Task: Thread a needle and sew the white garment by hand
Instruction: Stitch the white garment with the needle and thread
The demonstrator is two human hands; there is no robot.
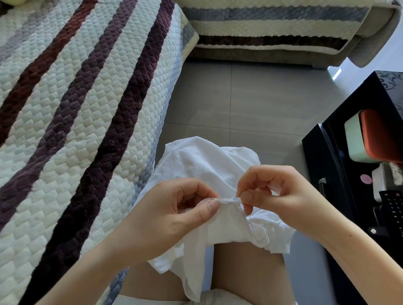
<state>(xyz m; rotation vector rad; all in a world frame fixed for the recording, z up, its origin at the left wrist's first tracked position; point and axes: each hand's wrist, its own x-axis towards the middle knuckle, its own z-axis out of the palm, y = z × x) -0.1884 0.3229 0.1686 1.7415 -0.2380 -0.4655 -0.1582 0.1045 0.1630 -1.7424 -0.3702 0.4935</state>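
Note:
The white garment [209, 167] lies crumpled over my lap and knees. My left hand [175, 212] pinches a folded edge of it between thumb and fingers. Just to the right, my right hand [280, 195] pinches a thin needle [236, 196] whose tip sits in that same edge. A fine thread [255, 233] loops down from the needle over the cloth below my right hand.
A sofa with a striped quilted cover [75, 111] fills the left side, and another section [274, 22] runs along the back. A black low table [384, 163] stands at the right, holding a green and orange box [371, 139] and a remote control [401, 221]. Grey tiled floor [241, 103] lies ahead.

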